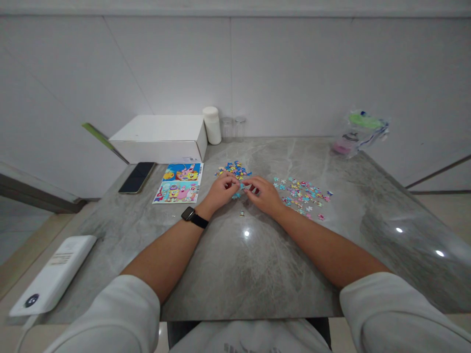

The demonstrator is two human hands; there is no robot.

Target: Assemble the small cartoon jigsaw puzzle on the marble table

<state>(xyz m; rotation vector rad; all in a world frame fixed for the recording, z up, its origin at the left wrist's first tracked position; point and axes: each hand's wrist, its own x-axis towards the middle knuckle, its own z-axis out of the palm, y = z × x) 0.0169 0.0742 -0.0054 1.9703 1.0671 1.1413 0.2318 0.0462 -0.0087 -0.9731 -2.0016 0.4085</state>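
My left hand (222, 189) and my right hand (264, 194) meet over the middle of the table, fingertips pinched close together on light-blue jigsaw puzzle pieces (242, 186). The fingers partly cover these pieces, so how they fit cannot be made out. Below the fingertips lie more light-blue pieces (236, 195). A single small puzzle piece (242, 214) rests nearer to me. Just beyond my hands is a pile of blue and yellow pieces (235, 169). Right of my right hand, a wider scatter of pink, blue and yellow pieces (301, 192) covers the tabletop.
Left of my hands lies a printed picture sheet (178, 184), with a phone (137, 177) beside it. Behind stand a white box (158, 139), a white bottle (212, 126) and two glasses (233, 130). A plastic bag (358, 135) sits back right; a white power bank (55, 274) lies front left.
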